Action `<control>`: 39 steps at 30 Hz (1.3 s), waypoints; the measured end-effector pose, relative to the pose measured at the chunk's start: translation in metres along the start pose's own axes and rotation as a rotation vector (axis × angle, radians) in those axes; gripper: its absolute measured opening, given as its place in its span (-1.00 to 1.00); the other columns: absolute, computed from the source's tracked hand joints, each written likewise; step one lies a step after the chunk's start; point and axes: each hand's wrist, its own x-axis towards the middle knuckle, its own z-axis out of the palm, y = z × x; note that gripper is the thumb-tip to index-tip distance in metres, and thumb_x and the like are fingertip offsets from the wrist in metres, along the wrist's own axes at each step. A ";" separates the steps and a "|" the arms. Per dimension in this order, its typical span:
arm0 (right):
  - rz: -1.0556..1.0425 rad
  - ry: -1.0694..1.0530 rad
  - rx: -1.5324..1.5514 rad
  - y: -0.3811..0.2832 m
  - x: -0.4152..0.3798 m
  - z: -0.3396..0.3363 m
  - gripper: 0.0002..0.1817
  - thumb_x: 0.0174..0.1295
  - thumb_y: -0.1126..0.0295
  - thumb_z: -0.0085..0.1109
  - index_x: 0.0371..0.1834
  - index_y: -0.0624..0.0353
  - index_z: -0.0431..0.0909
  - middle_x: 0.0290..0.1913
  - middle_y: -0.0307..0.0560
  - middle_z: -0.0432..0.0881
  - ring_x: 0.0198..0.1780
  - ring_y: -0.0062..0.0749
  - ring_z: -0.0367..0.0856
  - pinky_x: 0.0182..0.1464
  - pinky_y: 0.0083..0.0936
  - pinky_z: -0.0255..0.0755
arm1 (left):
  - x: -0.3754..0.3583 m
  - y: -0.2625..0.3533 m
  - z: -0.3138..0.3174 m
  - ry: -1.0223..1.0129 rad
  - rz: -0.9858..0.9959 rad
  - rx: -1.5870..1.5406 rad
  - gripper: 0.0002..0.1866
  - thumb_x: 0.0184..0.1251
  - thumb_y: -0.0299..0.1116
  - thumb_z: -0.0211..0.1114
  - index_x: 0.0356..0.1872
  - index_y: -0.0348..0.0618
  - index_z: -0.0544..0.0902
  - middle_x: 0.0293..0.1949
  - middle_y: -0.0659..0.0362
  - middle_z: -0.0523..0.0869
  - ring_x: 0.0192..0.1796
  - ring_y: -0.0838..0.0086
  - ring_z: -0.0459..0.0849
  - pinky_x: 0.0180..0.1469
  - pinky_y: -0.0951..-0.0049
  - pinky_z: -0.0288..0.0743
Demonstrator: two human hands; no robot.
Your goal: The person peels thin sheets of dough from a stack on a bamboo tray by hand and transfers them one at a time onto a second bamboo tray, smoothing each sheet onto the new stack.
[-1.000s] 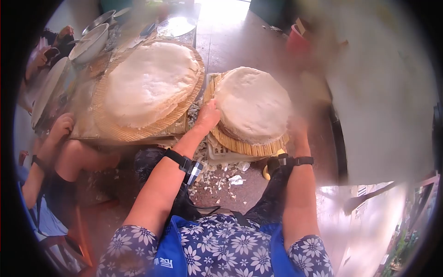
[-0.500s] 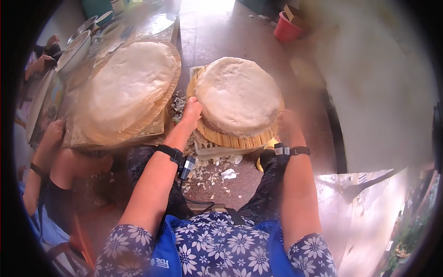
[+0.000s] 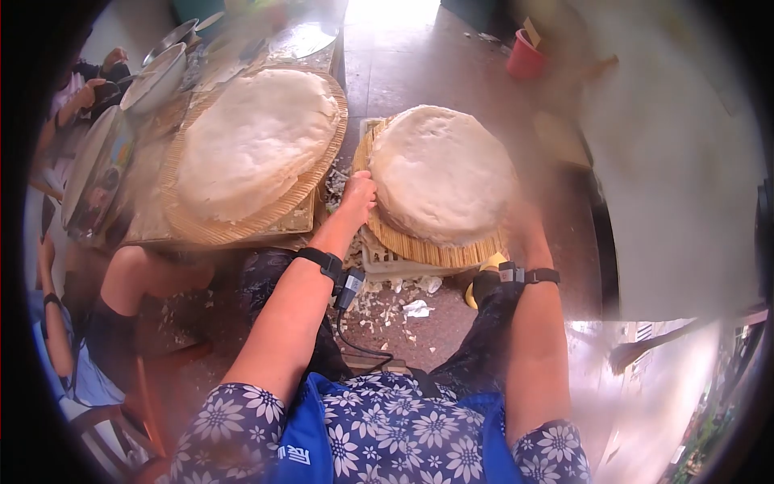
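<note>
A thick, round, pale dough-like slab (image 3: pixel 442 173) lies on a round straw tray (image 3: pixel 435 252). My left hand (image 3: pixel 359 196) is closed around the tray's left edge, its knuckles beside the slab. On the opposite side, my right hand (image 3: pixel 526 219) is at the tray's right edge, closed on it as far as the blur shows. Under the tray, a white plastic crate (image 3: pixel 385 266) shows in part. To the left, a second, larger pale slab (image 3: pixel 258 145) sits on another straw tray (image 3: pixel 329 173).
The left tray rests on a low table (image 3: pixel 300 222), with a metal bowl (image 3: pixel 157 77) behind. Crumbs and a white scrap (image 3: pixel 417 308) litter the floor. A red bucket (image 3: pixel 526 60) stands far right, near a large pale surface (image 3: pixel 669 202). Other people sit at the left.
My view has swung left, so everything appears further right. Both my hands remain at the tray's edges. A co-worker's hand beside the left tray has moved away from it.
</note>
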 end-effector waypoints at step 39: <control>-0.019 -0.157 0.142 0.039 0.049 -0.004 -0.77 0.23 0.34 0.04 -0.10 0.15 0.54 -0.28 -0.08 0.58 -0.39 -0.34 0.58 -0.43 -0.33 0.55 | -0.011 0.026 0.018 -0.317 0.026 -0.522 -0.67 0.21 -0.50 0.22 0.01 -0.19 0.44 -0.12 0.13 0.61 -0.03 0.25 0.60 0.05 0.13 0.51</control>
